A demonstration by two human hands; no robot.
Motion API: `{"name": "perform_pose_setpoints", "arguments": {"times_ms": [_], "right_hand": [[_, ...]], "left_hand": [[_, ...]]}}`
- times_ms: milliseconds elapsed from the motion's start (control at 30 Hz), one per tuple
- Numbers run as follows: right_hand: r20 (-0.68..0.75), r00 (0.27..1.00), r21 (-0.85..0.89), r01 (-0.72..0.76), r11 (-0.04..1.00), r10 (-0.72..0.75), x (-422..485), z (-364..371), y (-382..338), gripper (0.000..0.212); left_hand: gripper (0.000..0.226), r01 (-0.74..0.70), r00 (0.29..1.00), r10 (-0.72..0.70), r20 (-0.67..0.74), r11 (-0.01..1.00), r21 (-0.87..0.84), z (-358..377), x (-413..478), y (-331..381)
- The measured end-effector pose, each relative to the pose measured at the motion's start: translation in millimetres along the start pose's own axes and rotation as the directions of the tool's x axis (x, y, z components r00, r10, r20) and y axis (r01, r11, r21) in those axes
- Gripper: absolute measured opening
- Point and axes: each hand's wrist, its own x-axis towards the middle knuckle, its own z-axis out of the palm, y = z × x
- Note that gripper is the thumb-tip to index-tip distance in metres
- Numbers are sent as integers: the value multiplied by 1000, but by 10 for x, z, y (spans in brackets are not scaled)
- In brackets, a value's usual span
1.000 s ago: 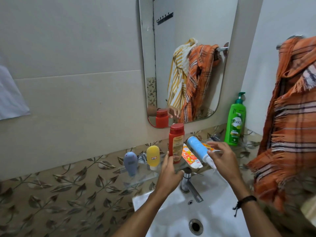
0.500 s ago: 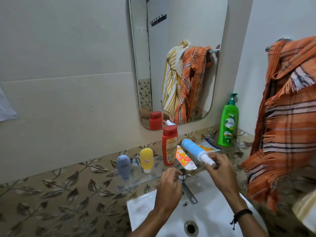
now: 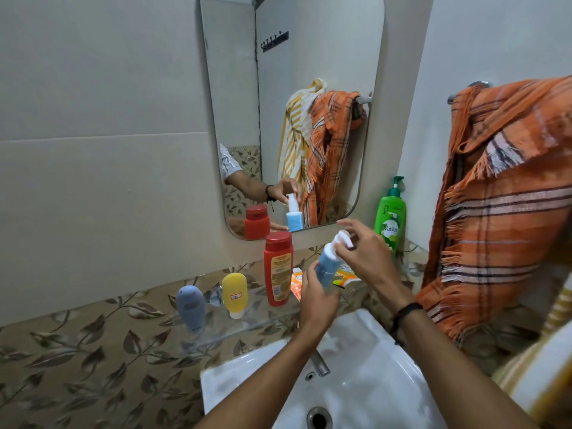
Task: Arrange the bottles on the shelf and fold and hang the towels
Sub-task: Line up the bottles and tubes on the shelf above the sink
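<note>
Pale wall tiles with a leaf-patterned band form the background; a rounded wall mirror occupies the upper centre of the frame. Below it, a clear glass shelf runs across the middle, above a white ceramic sink with a metal tap.

Shelf contents, left to right:
1. Grey-blue soft tube, standing on its cap.
2. Yellow soft tube, standing on its white cap, just beside item 1.
3. Tall red plastic bottle, upright.
4. Orange and white carton and an orange packet, both lying flat and partly hidden.
5. Green pump bottle, upright, at the right end.

Centre frame: the left hand is wrapped round the lower body of a blue cylindrical bottle. The right hand pinches its white cap. The bottle leans slightly to the right, between items 3 and 5. Its base is hidden, so contact with the shelf cannot be confirmed.

Right edge: an orange checked fringed towel hangs bunched over a metal rail. A yellow and white striped towel shows at lower right.
</note>
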Motion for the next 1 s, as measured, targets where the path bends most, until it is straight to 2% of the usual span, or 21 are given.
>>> {"name": "perform_pose_setpoints", "arguments": {"times_ms": [67, 200, 500, 667, 767, 900, 1000], "right_hand": [[53, 998, -21, 24, 999, -23, 130, 35, -5, 44], [105, 994, -1, 15, 1000, -15, 310, 108, -8, 42], [116, 993, 20, -38, 999, 36, 401, 181, 51, 34], [127, 991, 45, -51, 998, 45, 389, 190, 80, 35], [133, 989, 101, -76, 992, 62, 363, 205, 110, 42], [87, 992, 190, -108, 976, 93, 293, 183, 165, 59], [-28, 988, 235, -138, 962, 149, 205, 158, 247, 60]], "left_hand": [[62, 53, 997, -54, -58, 998, -32, 69, 89, 9], [61, 98, 986, -91, -137, 994, 44, 113, 207, 29], [64, 143, 988, -137, -76, 986, 81, 78, 330, 23], [65, 132, 990, -129, -54, 990, 49, 70, 362, -39], [67, 120, 991, -115, -61, 989, 87, 66, 355, -64], [69, 97, 994, -92, -51, 990, 98, 28, 374, -63], [71, 88, 996, -86, -27, 991, 99, 21, 398, -75]]}}
